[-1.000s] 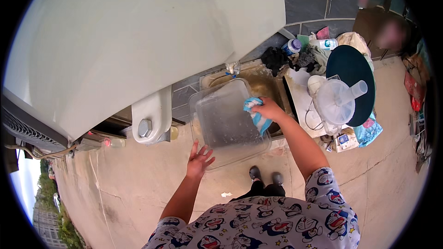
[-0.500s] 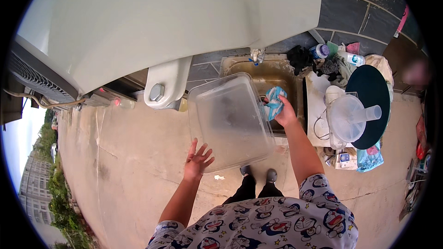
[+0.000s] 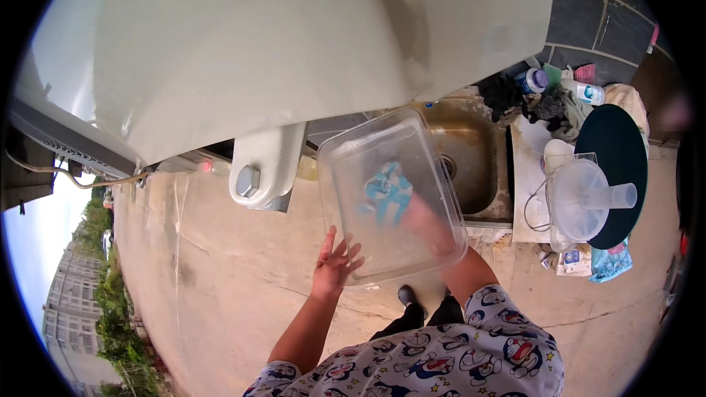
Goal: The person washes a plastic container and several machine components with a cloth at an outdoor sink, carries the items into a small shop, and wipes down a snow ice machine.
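Okay, clear box (image 3: pixel 386 239): hung by the sink's (image 3: pixel 476 140) left edge, long axis running outward;
left hand (image 3: pixel 334 270): splayed fingers held its near-left corner;
right hand (image 3: pixel 424 218): closer to its middle, gripping blue-white cloth (image 3: pixel 388 190) behind it

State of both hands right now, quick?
Left hand: holding the clear plastic box at its near-left edge, fingers spread.
Right hand: closed on the blue-and-white cloth, seen blurred through the box.
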Demonstrator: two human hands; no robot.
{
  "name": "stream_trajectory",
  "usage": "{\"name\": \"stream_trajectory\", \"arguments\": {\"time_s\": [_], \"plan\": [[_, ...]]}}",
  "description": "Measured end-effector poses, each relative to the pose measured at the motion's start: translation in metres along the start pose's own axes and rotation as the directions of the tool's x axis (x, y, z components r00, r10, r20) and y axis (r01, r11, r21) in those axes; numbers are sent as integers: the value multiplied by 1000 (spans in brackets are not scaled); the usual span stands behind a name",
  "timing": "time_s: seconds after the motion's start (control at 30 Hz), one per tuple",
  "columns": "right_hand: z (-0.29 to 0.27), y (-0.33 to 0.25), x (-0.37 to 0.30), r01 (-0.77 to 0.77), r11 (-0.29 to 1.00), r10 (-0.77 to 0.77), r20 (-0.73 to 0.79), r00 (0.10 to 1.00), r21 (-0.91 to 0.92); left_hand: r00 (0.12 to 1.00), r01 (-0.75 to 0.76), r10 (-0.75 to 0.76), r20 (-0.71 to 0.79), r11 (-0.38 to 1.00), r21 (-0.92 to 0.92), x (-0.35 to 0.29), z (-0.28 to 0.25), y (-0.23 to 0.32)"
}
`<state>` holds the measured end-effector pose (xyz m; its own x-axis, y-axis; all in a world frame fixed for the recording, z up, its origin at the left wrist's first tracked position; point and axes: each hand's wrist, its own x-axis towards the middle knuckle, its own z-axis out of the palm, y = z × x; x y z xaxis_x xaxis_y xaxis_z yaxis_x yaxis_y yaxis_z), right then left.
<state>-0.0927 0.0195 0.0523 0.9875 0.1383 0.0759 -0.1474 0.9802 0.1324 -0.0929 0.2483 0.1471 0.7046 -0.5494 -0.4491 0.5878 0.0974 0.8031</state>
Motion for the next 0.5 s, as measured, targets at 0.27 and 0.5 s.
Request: {"name": "stream_trajectory", "arguments": {"time_s": [0.27,0.5], "plan": [[15,16,-8,227,962,-219,66,973,-152,997,-69,69,-21,998,4,11,0,11],[56,-24,-68,307,951,-307,9,952,-27,998,-49,49,-29,999,-8,12,3,7]]}}
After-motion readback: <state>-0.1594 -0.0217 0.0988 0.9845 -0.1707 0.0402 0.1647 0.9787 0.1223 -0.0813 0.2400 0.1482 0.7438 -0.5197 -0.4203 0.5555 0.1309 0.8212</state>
